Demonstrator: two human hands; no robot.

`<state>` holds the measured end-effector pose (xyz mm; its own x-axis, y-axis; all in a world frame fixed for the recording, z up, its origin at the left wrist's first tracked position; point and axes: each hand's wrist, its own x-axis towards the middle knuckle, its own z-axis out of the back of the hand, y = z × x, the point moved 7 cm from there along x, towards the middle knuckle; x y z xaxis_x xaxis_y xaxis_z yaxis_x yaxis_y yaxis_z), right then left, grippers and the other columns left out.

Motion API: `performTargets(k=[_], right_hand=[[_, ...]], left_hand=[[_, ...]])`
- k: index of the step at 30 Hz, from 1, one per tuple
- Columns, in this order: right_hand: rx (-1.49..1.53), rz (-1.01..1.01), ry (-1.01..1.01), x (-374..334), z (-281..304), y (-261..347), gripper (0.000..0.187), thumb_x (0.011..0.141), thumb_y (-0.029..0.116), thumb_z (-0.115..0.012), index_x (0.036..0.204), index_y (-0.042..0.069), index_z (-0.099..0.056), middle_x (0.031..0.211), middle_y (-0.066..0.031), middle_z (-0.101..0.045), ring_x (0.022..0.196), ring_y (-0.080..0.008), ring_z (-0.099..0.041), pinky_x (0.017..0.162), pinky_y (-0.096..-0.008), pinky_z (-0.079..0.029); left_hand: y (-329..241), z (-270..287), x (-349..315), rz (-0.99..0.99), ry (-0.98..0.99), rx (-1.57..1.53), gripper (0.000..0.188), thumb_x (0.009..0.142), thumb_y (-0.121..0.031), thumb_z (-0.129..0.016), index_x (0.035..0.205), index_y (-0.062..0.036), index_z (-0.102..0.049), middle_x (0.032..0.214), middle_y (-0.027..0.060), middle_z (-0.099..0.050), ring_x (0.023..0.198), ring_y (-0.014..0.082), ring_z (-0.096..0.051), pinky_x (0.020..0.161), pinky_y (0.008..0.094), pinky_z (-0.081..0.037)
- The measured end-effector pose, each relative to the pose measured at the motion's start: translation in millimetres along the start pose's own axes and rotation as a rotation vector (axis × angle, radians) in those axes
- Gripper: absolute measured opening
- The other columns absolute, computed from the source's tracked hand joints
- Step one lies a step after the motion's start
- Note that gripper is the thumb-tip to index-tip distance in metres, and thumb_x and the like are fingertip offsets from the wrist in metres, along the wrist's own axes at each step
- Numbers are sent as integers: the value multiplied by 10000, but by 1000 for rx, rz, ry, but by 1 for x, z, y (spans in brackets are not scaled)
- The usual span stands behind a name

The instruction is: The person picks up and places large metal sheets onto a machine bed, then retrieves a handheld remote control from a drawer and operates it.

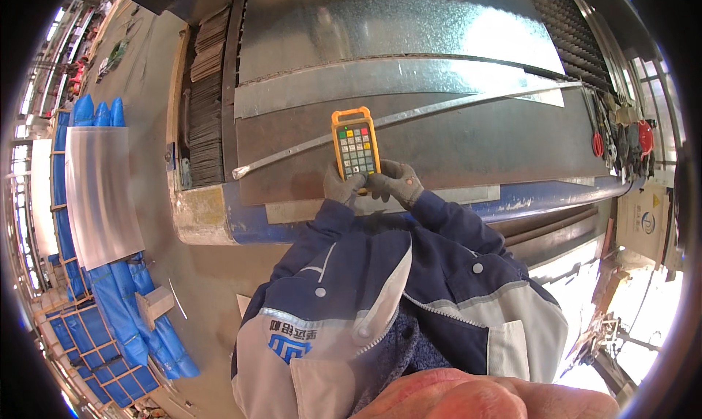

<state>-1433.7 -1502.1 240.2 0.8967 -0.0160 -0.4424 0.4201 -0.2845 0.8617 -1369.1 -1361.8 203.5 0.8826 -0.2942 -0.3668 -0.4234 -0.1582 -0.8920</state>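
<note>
A yellow-framed handheld remote control (pixel 355 150) with rows of coloured and pale keys is held upright in front of me. My left hand (pixel 341 187), in a grey glove, wraps round its lower left side, thumb over the lower keys. My right hand (pixel 396 183), gloved too, grips the lower right corner with its fingers curled in. Behind the remote lies a long thin metal strip (pixel 307 144), slanting across a dark metal sheet (pixel 453 137) on the machine bed.
Shiny metal sheets (pixel 395 24) cover the far bed. A blue rail (pixel 541 199) runs along its near edge. Red-handled tools (pixel 598 142) hang at the right. Blue-wrapped stacks (pixel 121 302) and a pale sheet (pixel 102 192) stand at the left.
</note>
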Motion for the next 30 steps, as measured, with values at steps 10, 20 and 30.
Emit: performTargets(k=[10, 20, 30], right_hand=[[52, -34, -2, -2, -1, -4, 491, 835, 360, -706, 1158, -5, -647, 868, -64, -693, 653, -98, -625, 521, -229, -473], [41, -16, 9, 2, 7, -13, 415, 872, 300, -680, 1143, -15, -659, 871, -86, -703, 663, -128, -653, 520, -241, -486], [78, -40, 69, 0, 12, -19, 577, 898, 326, -696, 1323, -38, -553, 935, -114, -708, 722, -142, -673, 563, -244, -506]], left_hand=[[5, 4, 2, -26, 22, 89, 459, 729, -34, -710, 1141, 57, -531, 1000, 128, -656, 827, 183, -666, 743, 310, -572], [-3, 3, -7, 89, 217, -96, 485, 848, -59, -718, 1275, 46, -512, 1098, 130, -664, 956, 197, -670, 806, 317, -571], [-11, 5, -20, 109, 352, -144, 693, 841, -187, -632, 1439, 46, -369, 1275, 216, -576, 1091, 336, -637, 846, 445, -579]])
